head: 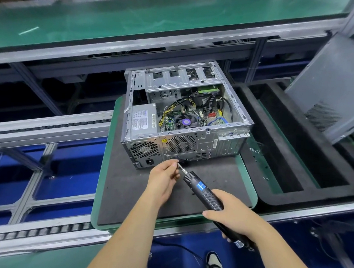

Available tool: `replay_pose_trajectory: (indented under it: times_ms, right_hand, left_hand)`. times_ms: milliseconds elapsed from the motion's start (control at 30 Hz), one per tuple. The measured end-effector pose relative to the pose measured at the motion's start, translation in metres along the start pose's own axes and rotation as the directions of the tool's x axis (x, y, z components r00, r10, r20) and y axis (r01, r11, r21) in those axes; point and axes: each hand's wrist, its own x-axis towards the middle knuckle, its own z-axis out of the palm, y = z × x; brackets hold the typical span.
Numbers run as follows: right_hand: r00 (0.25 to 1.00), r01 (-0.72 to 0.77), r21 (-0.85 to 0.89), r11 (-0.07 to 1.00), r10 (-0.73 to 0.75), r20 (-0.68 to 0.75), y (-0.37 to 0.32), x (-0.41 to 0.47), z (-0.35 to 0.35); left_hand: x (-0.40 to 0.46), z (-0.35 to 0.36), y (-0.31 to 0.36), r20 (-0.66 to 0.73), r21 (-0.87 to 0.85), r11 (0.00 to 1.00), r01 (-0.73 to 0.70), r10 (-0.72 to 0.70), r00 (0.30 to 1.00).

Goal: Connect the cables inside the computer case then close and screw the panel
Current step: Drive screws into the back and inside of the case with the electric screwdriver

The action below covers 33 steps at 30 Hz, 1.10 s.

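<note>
Right hand (pixel 232 215) wraps the electric screwdriver (pixel 205 193); left hand (pixel 164 180) pinches its bit (pixel 181 168), apparently seating a screw. The computer case (pixel 185 115) lies open on the surface (pixel 128 192), its panel (pixel 334 84) propped aside, next to be fitted.

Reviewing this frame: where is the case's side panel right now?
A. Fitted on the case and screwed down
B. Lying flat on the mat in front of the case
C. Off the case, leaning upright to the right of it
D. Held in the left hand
C: the computer case lies open-topped with its cables exposed, while the grey side panel stands tilted at the right.
</note>
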Motion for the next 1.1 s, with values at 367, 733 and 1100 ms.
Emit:
replay_pose_trajectory:
  times_ms: [367, 733, 1100]
  right_hand:
    - [0.999, 0.016, 0.077, 0.997, -0.019, 0.041, 0.008, 0.000, -0.009]
    - [0.999, 0.005, 0.298, 0.954, 0.010, -0.047, 0.025, 0.002, 0.010]
    - [0.996, -0.005, 0.377, 0.926, 0.038, -0.082, 0.021, 0.014, 0.013]
  left_hand:
    - [0.012, -0.006, 0.052, 0.352, 0.687, 0.635, -0.353, 0.134, 0.926]
    - [-0.011, 0.029, 0.040, 0.409, 0.851, 0.130, -0.509, 0.444, 0.798]
    - [0.040, 0.057, 0.125, 0.465, 0.744, -0.529, -0.408, -0.029, 0.885]
